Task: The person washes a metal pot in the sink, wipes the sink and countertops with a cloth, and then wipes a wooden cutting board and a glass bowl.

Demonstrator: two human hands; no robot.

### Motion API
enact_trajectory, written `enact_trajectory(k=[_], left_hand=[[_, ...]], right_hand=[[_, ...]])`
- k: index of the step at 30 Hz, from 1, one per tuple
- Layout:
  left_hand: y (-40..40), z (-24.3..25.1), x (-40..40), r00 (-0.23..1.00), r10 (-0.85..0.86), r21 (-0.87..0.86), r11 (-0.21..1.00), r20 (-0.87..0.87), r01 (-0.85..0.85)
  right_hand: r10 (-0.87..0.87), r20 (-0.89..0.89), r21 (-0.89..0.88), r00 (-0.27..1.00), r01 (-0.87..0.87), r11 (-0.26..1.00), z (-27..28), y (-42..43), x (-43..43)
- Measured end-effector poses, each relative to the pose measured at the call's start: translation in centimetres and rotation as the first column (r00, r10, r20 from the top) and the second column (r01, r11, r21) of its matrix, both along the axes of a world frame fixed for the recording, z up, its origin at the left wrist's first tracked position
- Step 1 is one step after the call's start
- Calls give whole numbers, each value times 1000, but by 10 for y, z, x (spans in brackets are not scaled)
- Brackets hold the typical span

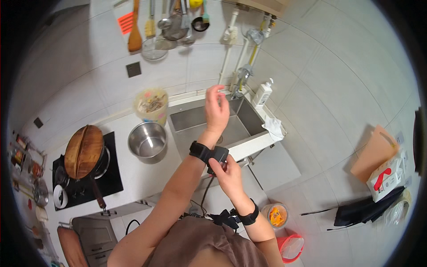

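Note:
My left hand (217,108) is raised over the stainless steel sink (186,118), holding nothing, its fingers loosely bent and slightly blurred. Around my left wrist runs a black strap (199,151) that carries a black box-shaped device (219,154). With thumb and fingers, my right hand (230,177) grips the lower edge of that device; the fingertips are partly hidden behind it. A dark cable hangs below it. Another black strap (250,215) circles my right wrist. Left of the sink, a stainless steel pot (147,140) stands on the white countertop (140,173).
A wok with a wooden lid (83,152) sits on the black cooktop (111,180). Behind the pot is a bag-lined container (151,105) of scraps. A pump bottle (262,95) and white cloth (274,128) lie by the sink. A red bin (291,248) stands on the floor.

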State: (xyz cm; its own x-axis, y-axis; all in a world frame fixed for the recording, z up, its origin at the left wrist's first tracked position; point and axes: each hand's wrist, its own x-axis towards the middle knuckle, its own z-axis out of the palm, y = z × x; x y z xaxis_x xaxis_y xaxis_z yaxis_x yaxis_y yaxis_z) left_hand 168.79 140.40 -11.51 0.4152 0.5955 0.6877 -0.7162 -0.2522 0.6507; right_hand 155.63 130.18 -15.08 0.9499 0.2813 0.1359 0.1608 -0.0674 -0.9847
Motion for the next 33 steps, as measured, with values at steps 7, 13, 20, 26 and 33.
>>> enact_trajectory(k=[7, 13, 20, 26, 33], left_hand=[[-33, 20, 72, 967, -234, -430, 887, -101, 169], [-59, 38, 87, 521, -605, -732, -156, 601, 663], [-104, 22, 109, 883, -468, -529, 739, 42, 417], [-116, 17, 124, 984, -177, -196, 964, 26, 179], [-152, -47, 68, 381, -726, -305, 620, -573, 723]], right_hand=[[-38, 42, 48, 998, 36, 998, 2, -39, 44], [18, 192, -37, 981, -11, 999, 16, -89, 80], [81, 134, -162, 988, -59, 985, 26, -118, 100], [204, 135, -268, 970, -163, 950, 4, -146, 136], [329, -329, 915, 885, 214, 342, 48, -218, 241]])
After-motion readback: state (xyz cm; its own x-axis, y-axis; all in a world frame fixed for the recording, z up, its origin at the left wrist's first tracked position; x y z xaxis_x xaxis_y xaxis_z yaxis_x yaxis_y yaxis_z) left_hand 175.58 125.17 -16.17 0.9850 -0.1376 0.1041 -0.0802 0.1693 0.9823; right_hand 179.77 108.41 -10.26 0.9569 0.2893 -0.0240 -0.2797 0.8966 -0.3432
